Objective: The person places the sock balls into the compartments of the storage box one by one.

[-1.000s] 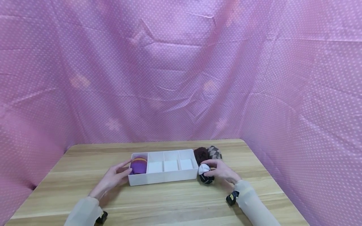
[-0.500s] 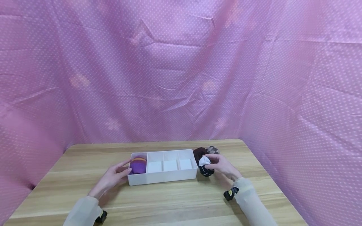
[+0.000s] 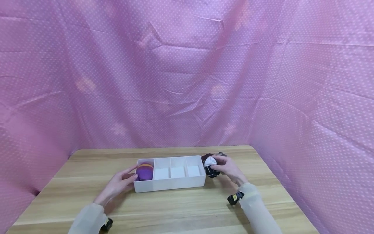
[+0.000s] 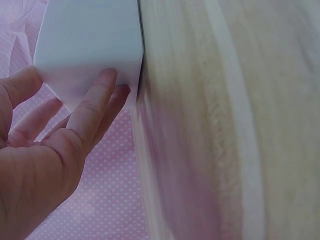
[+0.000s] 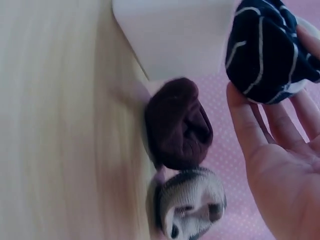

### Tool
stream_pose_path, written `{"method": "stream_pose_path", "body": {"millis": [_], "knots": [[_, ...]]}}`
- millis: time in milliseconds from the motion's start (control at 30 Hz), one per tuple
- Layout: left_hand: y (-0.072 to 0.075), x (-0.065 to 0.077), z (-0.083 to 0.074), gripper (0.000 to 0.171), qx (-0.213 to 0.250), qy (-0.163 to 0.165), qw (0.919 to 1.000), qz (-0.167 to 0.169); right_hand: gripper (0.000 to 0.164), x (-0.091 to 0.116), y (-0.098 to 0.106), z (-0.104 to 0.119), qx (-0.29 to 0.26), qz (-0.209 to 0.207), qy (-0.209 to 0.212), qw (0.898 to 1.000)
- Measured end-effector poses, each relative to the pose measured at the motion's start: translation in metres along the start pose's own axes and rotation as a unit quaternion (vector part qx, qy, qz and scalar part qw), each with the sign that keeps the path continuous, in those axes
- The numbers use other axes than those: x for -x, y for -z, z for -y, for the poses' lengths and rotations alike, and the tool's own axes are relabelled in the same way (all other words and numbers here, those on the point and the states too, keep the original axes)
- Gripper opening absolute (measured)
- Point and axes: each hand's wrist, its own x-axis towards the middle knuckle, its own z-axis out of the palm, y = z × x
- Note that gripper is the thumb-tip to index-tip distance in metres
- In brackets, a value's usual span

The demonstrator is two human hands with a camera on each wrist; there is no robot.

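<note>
My right hand [image 3: 229, 169] pinches a rolled-up black sock [image 5: 262, 52] with thin white lines and a white part, held up beside the right end of the white divided box [image 3: 169, 185]. Straight fingers of my left hand [image 3: 117, 184] touch the box's left end; the left wrist view shows fingertips against its white wall [image 4: 90, 35]. A rolled purple sock [image 3: 144, 173] with an orange band fills the leftmost compartment. Past the held sock lie a rolled dark brown sock [image 5: 177, 125] and a grey-beige checked one [image 5: 195, 200], both partly hidden in the head view.
The box stands on a light wooden table [image 3: 187, 211], its three other compartments showing bare white floors. Pink dotted cloth [image 3: 175, 81] hangs behind the table and along both sides.
My right hand has raised the black-and-white sock off the table and moved it slightly away from me, now overlapping the brown sock. The left hand stays at the box's end.
</note>
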Motion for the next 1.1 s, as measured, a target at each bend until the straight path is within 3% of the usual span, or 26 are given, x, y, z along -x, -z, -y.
{"method": "stream_pose_path", "body": {"millis": [233, 533, 800, 1100], "knots": [[0.001, -0.007, 0.001, 0.062, -0.012, -0.001, 0.9999, 0.001, 0.050, -0.014, -0.019, 0.004, -0.041, -0.016, 0.039, 0.998], [0.003, -0.011, 0.002, 0.061, -0.009, 0.006, 0.9999, -0.002, 0.053, -0.024, -0.043, 0.009, -0.094, -0.035, 0.042, 0.994], [0.007, -0.015, 0.002, 0.062, -0.021, 0.000, 0.9998, 0.004, 0.047, -0.033, -0.066, 0.015, -0.083, -0.092, 0.038, 0.992], [0.011, -0.018, 0.003, 0.064, -0.031, -0.002, 0.9995, 0.005, 0.048, -0.040, -0.088, 0.023, -0.072, -0.066, 0.057, 0.994]]}}
